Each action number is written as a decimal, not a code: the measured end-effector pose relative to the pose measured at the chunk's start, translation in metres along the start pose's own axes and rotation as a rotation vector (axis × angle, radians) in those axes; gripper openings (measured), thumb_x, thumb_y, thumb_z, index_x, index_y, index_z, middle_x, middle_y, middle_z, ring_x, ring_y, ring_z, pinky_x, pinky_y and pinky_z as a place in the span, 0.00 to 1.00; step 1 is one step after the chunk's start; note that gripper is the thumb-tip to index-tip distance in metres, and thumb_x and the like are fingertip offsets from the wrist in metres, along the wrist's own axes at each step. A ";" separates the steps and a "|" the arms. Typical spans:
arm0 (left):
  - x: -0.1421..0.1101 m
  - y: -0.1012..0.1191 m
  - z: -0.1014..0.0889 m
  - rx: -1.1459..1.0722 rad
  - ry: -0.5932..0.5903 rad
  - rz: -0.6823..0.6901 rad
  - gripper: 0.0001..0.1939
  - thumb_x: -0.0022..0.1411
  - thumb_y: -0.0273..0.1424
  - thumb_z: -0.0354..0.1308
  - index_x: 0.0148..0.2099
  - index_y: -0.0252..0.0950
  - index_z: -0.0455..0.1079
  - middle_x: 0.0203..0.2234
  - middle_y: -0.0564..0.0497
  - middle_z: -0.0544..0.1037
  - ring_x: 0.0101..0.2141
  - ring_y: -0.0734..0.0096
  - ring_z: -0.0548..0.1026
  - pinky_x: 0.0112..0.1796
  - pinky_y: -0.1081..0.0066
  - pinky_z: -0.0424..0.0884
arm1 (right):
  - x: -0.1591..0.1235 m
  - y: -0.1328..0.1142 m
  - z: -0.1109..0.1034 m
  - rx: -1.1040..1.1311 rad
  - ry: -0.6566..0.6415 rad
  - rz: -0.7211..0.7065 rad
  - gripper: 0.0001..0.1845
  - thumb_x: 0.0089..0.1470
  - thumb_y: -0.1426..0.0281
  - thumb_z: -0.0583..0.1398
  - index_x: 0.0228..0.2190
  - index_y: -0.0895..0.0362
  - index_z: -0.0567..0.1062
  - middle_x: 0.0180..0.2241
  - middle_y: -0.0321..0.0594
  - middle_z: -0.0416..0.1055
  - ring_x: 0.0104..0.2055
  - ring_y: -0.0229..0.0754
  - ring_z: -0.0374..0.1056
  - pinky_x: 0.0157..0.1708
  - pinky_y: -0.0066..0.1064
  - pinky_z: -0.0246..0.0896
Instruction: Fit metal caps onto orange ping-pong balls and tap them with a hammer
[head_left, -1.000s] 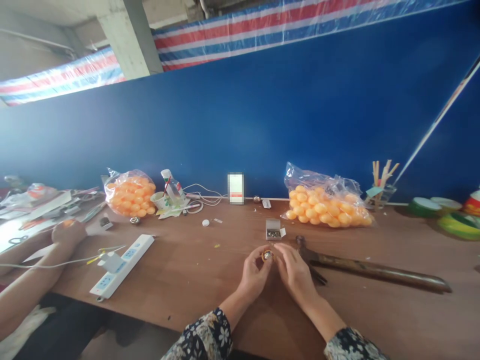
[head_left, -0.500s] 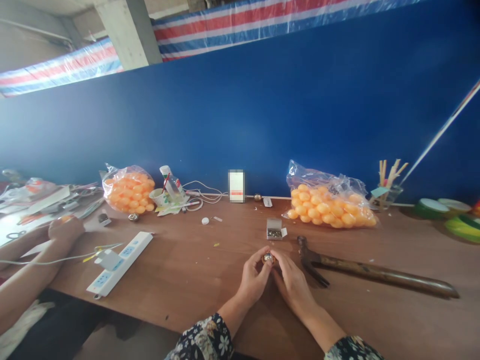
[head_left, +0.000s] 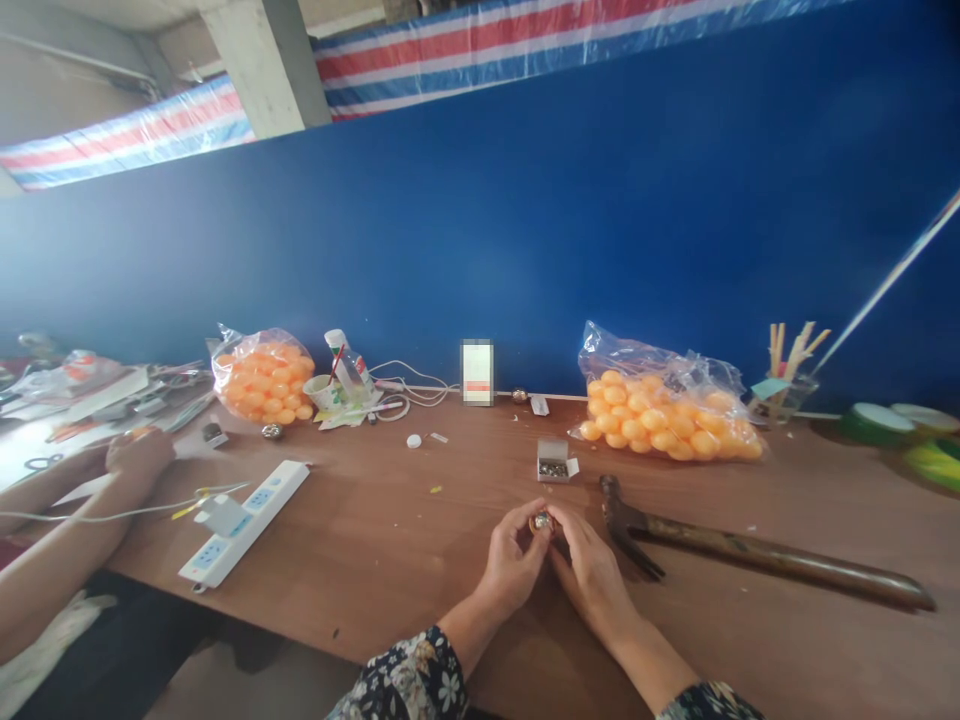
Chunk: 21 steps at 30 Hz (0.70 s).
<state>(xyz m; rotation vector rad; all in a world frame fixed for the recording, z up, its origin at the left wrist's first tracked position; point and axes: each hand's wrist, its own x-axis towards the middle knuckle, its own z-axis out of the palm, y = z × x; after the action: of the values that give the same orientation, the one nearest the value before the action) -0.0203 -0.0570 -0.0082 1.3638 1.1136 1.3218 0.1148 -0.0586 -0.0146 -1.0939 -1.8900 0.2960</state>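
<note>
At six o'clock from the small open box (head_left: 553,467), our left hand (head_left: 511,562) and right hand (head_left: 594,572) close fingertips around the shiny round piece (head_left: 541,521), which we should probably steady with light, even pressure.

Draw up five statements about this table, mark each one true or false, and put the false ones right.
1. The left hand and right hand meet around a small, shiny silver-coloured object. True.
2. The small grey box beyond the hands is shut. False: the box stands open.
3. A claw hammer with a brown wooden handle lies to the right of both hands. True.
4. Nothing is plugged into the long white power strip. False: a white adapter is in it.
5. A clear plastic bag of orange balls lies beyond the hammer. True.
</note>
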 end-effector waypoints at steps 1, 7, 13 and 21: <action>0.000 -0.001 0.000 0.001 -0.004 -0.001 0.21 0.57 0.38 0.59 0.51 0.35 0.71 0.45 0.41 0.77 0.45 0.60 0.75 0.48 0.63 0.70 | 0.000 0.000 0.000 -0.004 0.002 -0.002 0.20 0.56 0.75 0.53 0.51 0.56 0.65 0.46 0.49 0.72 0.47 0.47 0.71 0.45 0.39 0.70; 0.000 0.000 0.001 -0.001 -0.003 -0.026 0.22 0.58 0.39 0.58 0.53 0.35 0.69 0.47 0.43 0.76 0.47 0.60 0.74 0.50 0.62 0.69 | 0.000 0.001 0.000 -0.025 0.007 0.010 0.20 0.56 0.74 0.52 0.51 0.56 0.64 0.46 0.48 0.72 0.47 0.47 0.70 0.45 0.40 0.70; 0.001 0.008 0.001 0.012 -0.005 -0.037 0.21 0.60 0.40 0.55 0.52 0.34 0.70 0.46 0.43 0.77 0.45 0.61 0.75 0.47 0.63 0.71 | -0.002 0.004 0.002 -0.018 0.003 0.029 0.18 0.59 0.72 0.53 0.51 0.56 0.63 0.46 0.49 0.71 0.46 0.47 0.70 0.44 0.42 0.70; 0.001 0.003 -0.001 0.092 0.012 -0.019 0.19 0.61 0.39 0.54 0.51 0.34 0.71 0.45 0.42 0.77 0.45 0.60 0.75 0.48 0.62 0.70 | -0.003 0.004 0.001 -0.057 -0.005 0.004 0.18 0.58 0.73 0.53 0.51 0.57 0.64 0.46 0.49 0.71 0.46 0.47 0.70 0.44 0.41 0.70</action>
<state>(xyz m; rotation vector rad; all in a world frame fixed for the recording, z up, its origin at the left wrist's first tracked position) -0.0212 -0.0569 -0.0049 1.4096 1.2053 1.2805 0.1168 -0.0581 -0.0189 -1.1353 -1.9111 0.2485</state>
